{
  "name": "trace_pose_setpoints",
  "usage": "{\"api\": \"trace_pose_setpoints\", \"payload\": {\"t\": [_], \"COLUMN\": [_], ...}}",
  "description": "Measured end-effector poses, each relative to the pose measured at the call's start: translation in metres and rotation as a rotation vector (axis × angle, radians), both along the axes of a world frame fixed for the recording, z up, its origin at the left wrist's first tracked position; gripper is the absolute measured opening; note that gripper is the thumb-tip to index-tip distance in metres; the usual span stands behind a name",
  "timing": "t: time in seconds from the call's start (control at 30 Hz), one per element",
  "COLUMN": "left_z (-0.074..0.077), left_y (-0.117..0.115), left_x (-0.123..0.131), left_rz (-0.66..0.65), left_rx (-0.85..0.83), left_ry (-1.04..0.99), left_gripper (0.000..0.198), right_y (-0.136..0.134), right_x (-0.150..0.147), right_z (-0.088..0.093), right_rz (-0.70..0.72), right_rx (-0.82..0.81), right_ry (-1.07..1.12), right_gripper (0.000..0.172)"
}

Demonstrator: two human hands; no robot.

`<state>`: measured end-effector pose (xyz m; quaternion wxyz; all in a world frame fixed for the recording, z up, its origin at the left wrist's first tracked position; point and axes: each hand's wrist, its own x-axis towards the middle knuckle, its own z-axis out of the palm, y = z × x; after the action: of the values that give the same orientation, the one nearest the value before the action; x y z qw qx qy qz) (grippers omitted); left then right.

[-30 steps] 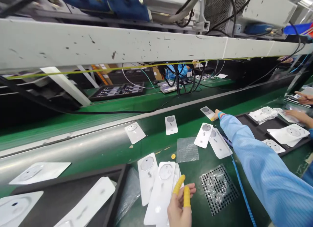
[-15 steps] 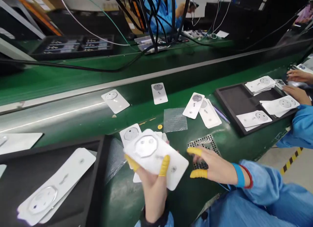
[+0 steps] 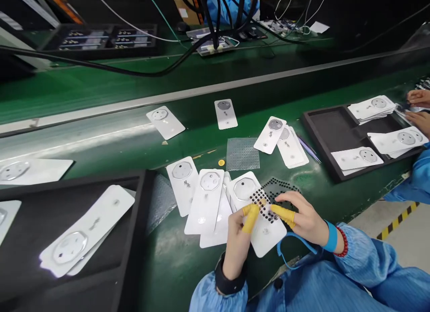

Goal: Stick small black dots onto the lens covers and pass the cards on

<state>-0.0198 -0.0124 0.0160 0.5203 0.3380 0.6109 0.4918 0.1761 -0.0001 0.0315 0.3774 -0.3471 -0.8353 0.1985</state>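
White plate [image 3: 268, 238] sits gripped in the left hand [image 3: 237, 240], the right hand [image 3: 304, 220] pinching a dotted sheet [image 3: 264, 203] over it; just left of both hands, a fan of bare plates [image 3: 201, 200] lies on the desk [image 3: 174, 262]

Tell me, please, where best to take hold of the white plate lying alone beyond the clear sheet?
Pinch the white plate across its long edges at the plain near half, coming from above on your side. It lies flat and alone on the belt, with its grey round window at the far end.
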Motion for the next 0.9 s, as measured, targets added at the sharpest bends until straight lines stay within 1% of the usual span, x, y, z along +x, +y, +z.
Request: {"api": "trace_pose_setpoints", "payload": {"t": [0.03, 0.1, 0.17, 0.2, 0.23, 0.3, 0.47, 0.57, 0.63, 0.77, 0.9], "left_z": [0.004, 0.012, 0.018, 0.020, 0.021, 0.020, 0.007, 0.000, -0.001, 0.004, 0.010], "left_y": [0.002, 0.005, 0.007, 0.007, 0.007, 0.006, 0.001, 0.000, 0.000, 0.000, 0.000], "left_x": [0.003, 0.005, 0.006, 0.006, 0.006, 0.006, 0.006, 0.006, 0.007, 0.008, 0.008], "left_rz": [-0.033, -0.090, -0.109, -0.114, -0.116, -0.110, -0.110, -0.108, -0.104, -0.114, -0.124], "left_rx": [-0.005, -0.014, -0.014, -0.015, -0.015, -0.014, -0.015, -0.018, -0.017, -0.003, 0.022], "left_ry": [-0.015, -0.025, -0.027, -0.028, -0.028, -0.025, -0.040, -0.052, -0.048, -0.013, 0.067], "left_gripper": [0.028, 0.024, 0.023, 0.023, 0.023, 0.025, 0.031, 0.030, 0.029, 0.030, 0.028], "right_y": [0.002, 0.008, 0.015, 0.018, 0.020, 0.024, 0.022, 0.019, 0.019, 0.020, 0.021], "right_x": [-0.002, -0.006, -0.011, -0.014, -0.018, -0.025, -0.035, -0.035, -0.035, -0.034, -0.033], "right_z": [0.001, 0.005, 0.008, 0.009, 0.010, 0.009, 0.001, -0.003, -0.004, -0.004, -0.001], "right_rz": [0.049, 0.118, 0.102, 0.074, 0.045, 0.005, -0.037, -0.057, -0.050, -0.056, -0.053], "right_rx": [-0.047, -0.184, -0.279, -0.289, -0.278, -0.236, -0.149, -0.085, -0.056, -0.150, -0.215], "right_ry": [0.011, 0.064, 0.143, 0.176, 0.197, 0.190, 0.121, 0.061, 0.070, 0.207, 0.207], "right_gripper": [0.032, 0.030, 0.025, 0.019, 0.016, 0.014, 0.015, 0.017, 0.017, 0.011, 0.010]}}
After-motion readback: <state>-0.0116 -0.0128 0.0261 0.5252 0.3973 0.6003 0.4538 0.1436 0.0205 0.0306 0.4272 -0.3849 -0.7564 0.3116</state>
